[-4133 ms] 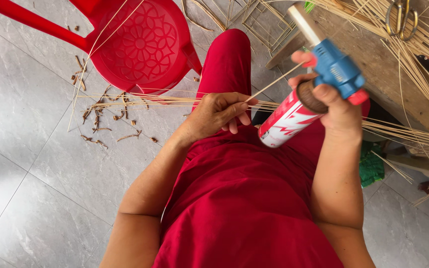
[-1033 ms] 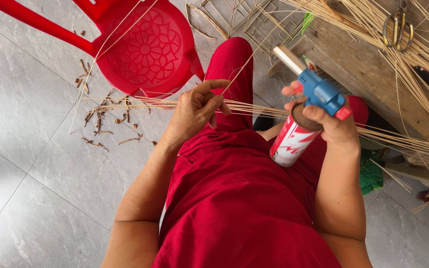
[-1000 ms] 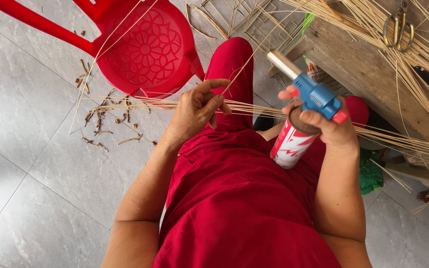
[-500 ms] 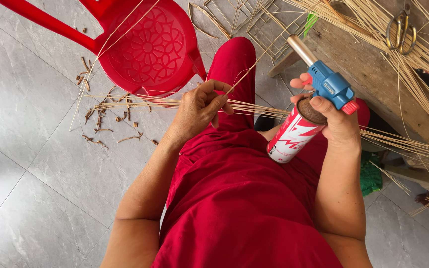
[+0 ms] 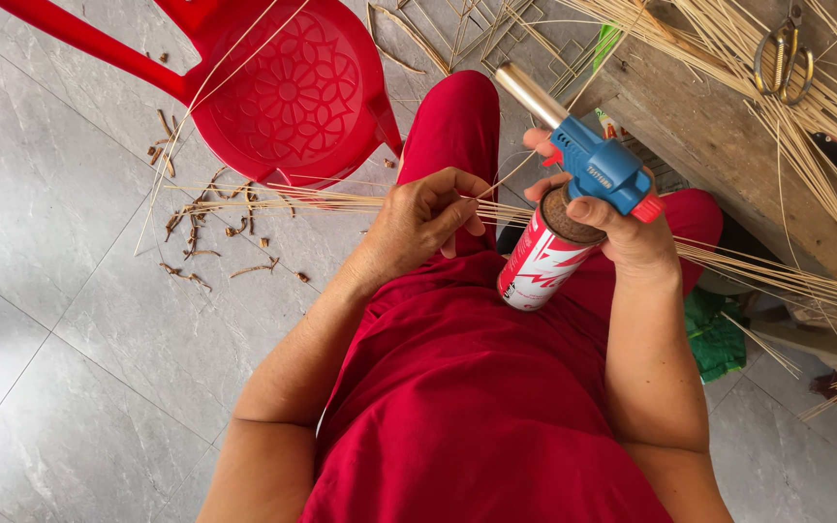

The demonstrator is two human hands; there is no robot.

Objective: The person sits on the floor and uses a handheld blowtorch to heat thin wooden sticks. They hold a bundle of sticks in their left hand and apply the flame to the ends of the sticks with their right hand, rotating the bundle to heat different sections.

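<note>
- Overhead, head view only: person sits in red clothing, looking down at lap, grey tiled floor below.
- Left hand curled shut, pinching a bundle of thin pale strips betw. thumb & fingers; the bundle runs out flat to the left over the floor and on to the right across the lap.
- Right hand closed round the neck of a gas torch: red-and-white canister w/ blue head and metal nozzle, tilted, nozzle pointing up and away, canister base resting near the thigh.
- Nozzle tip sits just beside the strips near the left hand; no flame visible, can't tell if lit.
- Red plastic chair in front, just beyond the strips; dry brown scraps scattered on the floor by its foot.
- Wooden desk to the right, loaded w/ more pale strips; scissors lie on it, well apart from both hands.
- Green cloth under the desk edge.
- Progress, as a judgement: strips gathered and held, torch in hand and aimed near them, so prep looks done; any actual heating or shaping of the held bundle looks not yet done, and most desk stock seems untouched.
</note>
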